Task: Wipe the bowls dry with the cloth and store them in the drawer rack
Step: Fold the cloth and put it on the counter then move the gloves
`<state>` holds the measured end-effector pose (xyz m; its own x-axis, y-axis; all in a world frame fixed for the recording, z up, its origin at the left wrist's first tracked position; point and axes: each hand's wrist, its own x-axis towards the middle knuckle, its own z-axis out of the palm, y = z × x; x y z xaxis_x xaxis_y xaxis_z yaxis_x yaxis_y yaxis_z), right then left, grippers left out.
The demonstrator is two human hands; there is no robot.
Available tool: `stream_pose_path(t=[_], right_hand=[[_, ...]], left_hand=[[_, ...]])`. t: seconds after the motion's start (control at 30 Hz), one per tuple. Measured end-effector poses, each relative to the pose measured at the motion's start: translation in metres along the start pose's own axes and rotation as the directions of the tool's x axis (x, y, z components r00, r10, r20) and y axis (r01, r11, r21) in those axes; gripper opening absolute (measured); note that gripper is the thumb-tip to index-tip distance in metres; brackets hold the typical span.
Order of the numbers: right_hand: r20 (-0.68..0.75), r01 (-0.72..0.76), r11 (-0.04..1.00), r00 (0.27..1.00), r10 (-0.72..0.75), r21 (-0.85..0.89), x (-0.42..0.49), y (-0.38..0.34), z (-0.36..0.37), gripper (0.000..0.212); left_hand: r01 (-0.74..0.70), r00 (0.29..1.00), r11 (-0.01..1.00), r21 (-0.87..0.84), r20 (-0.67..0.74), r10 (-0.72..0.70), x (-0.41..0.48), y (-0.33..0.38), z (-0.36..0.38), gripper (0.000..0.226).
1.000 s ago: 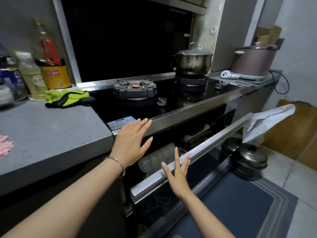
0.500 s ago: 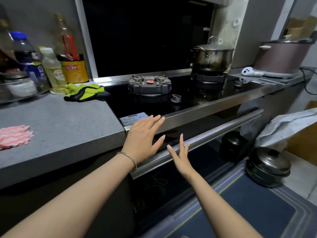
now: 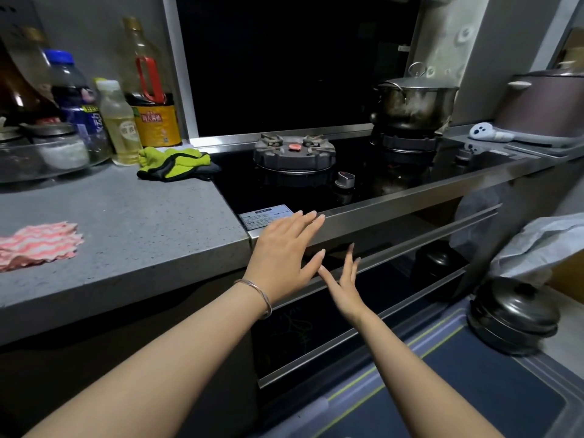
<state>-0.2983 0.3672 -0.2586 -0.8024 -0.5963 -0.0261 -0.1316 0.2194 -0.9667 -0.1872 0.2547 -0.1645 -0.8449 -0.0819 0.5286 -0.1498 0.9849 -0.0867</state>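
Observation:
The drawer (image 3: 410,238) under the stove is pushed in, its steel handle bar running close below the stove's front edge; no bowls show. My left hand (image 3: 284,251), with a bracelet on the wrist, is flat with straight fingers, the fingertips at the stove's steel front edge. My right hand (image 3: 343,286) is flat with spread fingers against the drawer front just below the handle bar. Neither hand holds anything. A pink striped cloth (image 3: 38,245) lies on the grey counter (image 3: 126,222) at the left.
A black gas stove (image 3: 294,153) carries a steel pot (image 3: 414,102) on the right burner. Bottles and jars (image 3: 117,121) and a green-black glove (image 3: 173,164) sit at the counter's back. Black pots (image 3: 515,314) stand on the floor at right, beside a blue mat (image 3: 474,390).
The drawer has slid from open, with dishes visible inside, to shut. My right hand followed it inward; my left hand stayed at the stove edge. The view has swung left.

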Motion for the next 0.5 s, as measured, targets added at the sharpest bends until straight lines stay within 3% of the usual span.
stream_pose_path(t=[0.17,0.27,0.4,0.5], right_hand=[[-0.036,0.031,0.998,0.999,-0.034,-0.063,-0.008,-0.004,-0.009,0.089],[-0.142,0.141,0.987,0.978,-0.151,-0.074,-0.019,-0.018,-0.016,0.084],[-0.247,0.301,0.938,0.909,-0.337,-0.173,-0.036,-0.051,-0.028,0.079],[-0.237,0.404,0.875,0.852,-0.466,-0.267,-0.047,-0.086,-0.024,0.077]], left_hand=[[-0.037,0.996,0.999,-0.033,0.074,0.04,-0.003,-0.002,-0.008,0.064],[-0.066,0.984,0.994,-0.09,0.157,0.08,-0.002,-0.004,-0.017,0.064],[-0.013,0.995,0.983,-0.185,0.098,0.032,-0.007,-0.015,-0.042,0.056],[0.053,0.995,0.982,-0.183,0.092,-0.036,-0.021,-0.041,-0.066,0.053]])
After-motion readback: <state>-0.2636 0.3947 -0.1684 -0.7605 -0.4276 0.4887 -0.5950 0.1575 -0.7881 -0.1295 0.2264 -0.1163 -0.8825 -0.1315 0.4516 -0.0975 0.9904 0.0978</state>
